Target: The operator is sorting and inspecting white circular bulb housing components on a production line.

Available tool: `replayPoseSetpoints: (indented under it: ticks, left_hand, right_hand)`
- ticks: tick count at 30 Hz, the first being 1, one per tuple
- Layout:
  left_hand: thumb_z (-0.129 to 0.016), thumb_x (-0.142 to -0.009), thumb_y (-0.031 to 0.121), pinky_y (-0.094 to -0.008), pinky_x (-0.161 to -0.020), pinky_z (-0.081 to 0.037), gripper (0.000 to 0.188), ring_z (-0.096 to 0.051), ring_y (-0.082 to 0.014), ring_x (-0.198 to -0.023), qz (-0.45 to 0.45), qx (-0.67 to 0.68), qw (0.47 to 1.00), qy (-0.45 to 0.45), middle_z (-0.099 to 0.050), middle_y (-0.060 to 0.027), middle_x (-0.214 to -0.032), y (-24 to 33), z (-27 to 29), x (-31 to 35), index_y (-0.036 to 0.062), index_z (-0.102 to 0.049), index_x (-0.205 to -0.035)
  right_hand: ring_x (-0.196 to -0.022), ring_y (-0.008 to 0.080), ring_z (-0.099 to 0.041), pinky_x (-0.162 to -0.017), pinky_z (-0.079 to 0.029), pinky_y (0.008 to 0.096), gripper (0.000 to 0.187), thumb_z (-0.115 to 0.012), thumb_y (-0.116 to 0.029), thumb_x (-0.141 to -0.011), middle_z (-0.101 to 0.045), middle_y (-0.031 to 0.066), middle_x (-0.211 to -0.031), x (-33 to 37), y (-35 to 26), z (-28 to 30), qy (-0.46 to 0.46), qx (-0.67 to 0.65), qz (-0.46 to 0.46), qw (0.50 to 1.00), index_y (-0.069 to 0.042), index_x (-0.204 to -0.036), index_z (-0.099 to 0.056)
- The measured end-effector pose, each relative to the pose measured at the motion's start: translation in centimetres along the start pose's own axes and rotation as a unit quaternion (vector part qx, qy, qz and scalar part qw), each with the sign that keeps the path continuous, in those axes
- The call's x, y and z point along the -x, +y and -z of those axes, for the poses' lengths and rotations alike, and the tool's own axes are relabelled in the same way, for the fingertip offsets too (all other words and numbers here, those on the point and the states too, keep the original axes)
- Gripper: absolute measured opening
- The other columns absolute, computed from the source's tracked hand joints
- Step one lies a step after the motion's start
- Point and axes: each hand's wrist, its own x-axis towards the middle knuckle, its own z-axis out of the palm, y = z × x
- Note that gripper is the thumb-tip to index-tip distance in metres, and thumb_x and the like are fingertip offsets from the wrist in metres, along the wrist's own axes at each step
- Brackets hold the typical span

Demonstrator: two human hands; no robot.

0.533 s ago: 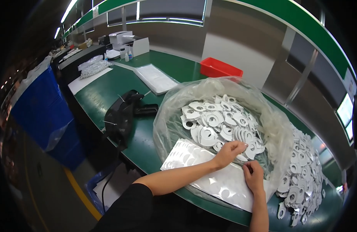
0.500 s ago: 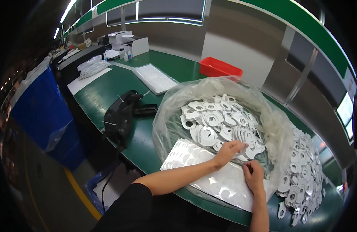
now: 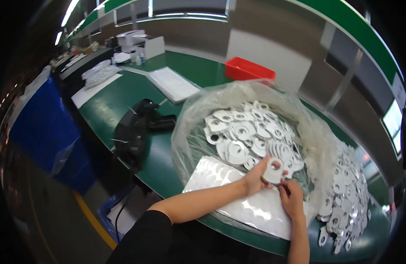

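Observation:
My left hand [image 3: 255, 179] is closed on a flat white plastic part [image 3: 269, 176] with a round hole, held face up over the near edge of the pile. Beside that part's lower edge, my right hand [image 3: 293, 200] has its fingers curled in a pinch; whatever lies between the fingertips is too small to make out. Below both hands lies a stack of glossy white sheets [image 3: 256, 214] marked with round shapes. Behind them, similar white parts [image 3: 243, 131] fill a wide-open clear plastic bag [image 3: 192, 127].
To the right, a heap of similar white parts [image 3: 339, 202] lies on the green table [image 3: 102, 116]. A black tool-like object [image 3: 135, 132] sits left of the bag. Farther back are a red bin [image 3: 249, 70] and a packet of white sheets [image 3: 172, 83]. A blue container [image 3: 44, 127] stands at left.
My left hand has turned and lifted slightly, so the white part's face and hole now show. My right hand has come up close to the part's lower edge. The view has shifted a little.

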Motion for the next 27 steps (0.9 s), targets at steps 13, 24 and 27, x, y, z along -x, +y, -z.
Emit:
replayPoseSetpoints:
  ticks: [13, 24, 27]
  left_hand:
    - [-0.020, -0.098, 0.050, -0.0362, -0.069, -0.045, 0.048, -0.054, -0.0269, -0.092, -0.015, 0.061, 0.995, 0.078, -0.055, -0.0159, -0.108, 0.5, 0.9, -0.7, 0.0115, -0.048, -0.097]
    - [-0.022, -0.098, 0.049, -0.0360, -0.069, -0.046, 0.048, -0.055, -0.0260, -0.091, -0.013, 0.053, 0.996, 0.074, -0.055, -0.0162, -0.107, 0.3, 0.8, -0.6, 0.0101, -0.049, -0.103]
    - [-0.024, -0.098, 0.049, -0.0368, -0.070, -0.046, 0.047, -0.055, -0.0274, -0.091, -0.014, 0.104, 0.992, 0.072, -0.056, -0.0163, -0.105, 0.6, 0.8, -0.7, 0.0099, -0.048, -0.104]
  right_hand:
    - [-0.076, 0.0271, -0.057, -0.068, -0.046, 0.0351, 0.013, -0.067, -0.010, -0.076, -0.060, 0.0107, -0.080, -0.4, -2.1, 0.9, -0.112, -0.049, 0.023, 0.992, -0.003, -0.086, -0.064]
    - [-0.089, 0.0274, -0.055, -0.077, -0.046, 0.0369, 0.024, -0.072, -0.018, -0.073, -0.060, 0.0095, -0.089, -0.3, -4.2, 0.7, -0.262, -0.090, -0.009, 0.961, -0.004, -0.091, -0.063]
    - [-0.083, 0.0275, -0.058, -0.074, -0.047, 0.0359, 0.028, -0.072, -0.017, -0.074, -0.058, 0.0099, -0.084, -0.5, -4.8, -0.6, -0.213, -0.050, 0.095, 0.971, -0.004, -0.095, -0.061]
